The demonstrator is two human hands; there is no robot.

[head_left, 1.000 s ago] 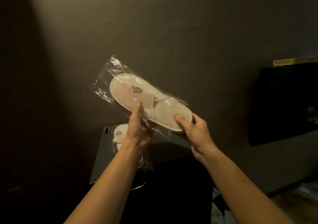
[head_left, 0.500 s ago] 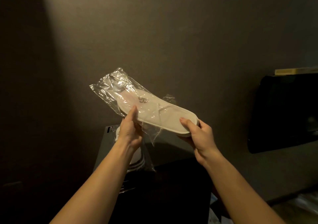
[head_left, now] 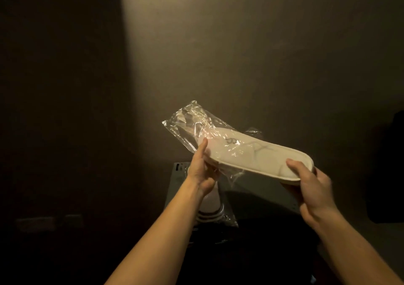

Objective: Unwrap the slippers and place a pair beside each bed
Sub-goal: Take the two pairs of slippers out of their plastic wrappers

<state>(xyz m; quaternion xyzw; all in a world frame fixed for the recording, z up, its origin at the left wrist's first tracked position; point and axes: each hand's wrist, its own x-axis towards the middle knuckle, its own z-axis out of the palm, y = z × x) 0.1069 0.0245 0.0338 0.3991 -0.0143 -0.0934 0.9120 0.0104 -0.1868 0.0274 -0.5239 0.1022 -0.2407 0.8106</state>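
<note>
A flat pair of white slippers (head_left: 260,155) with a small grey logo is held up in front of a dark wall, partly out of its clear plastic wrapper (head_left: 188,122). My left hand (head_left: 201,168) pinches the wrapper and the slippers' left end. My right hand (head_left: 312,182) grips the bare right end, thumb on top. The wrapper's loose empty end bunches up at the upper left. Below my left wrist lies a second wrapped pair of slippers (head_left: 209,210).
The second pair rests on a grey flat surface (head_left: 258,197) against the wall. Below it is a dark, unlit area. A dark object (head_left: 387,171) sits at the right edge. The room is dim, with one band of light on the wall.
The slippers have slid further out of the wrapper toward the right and now lie flatter. My right hand has pulled right; the wrapper's empty end has grown at the left.
</note>
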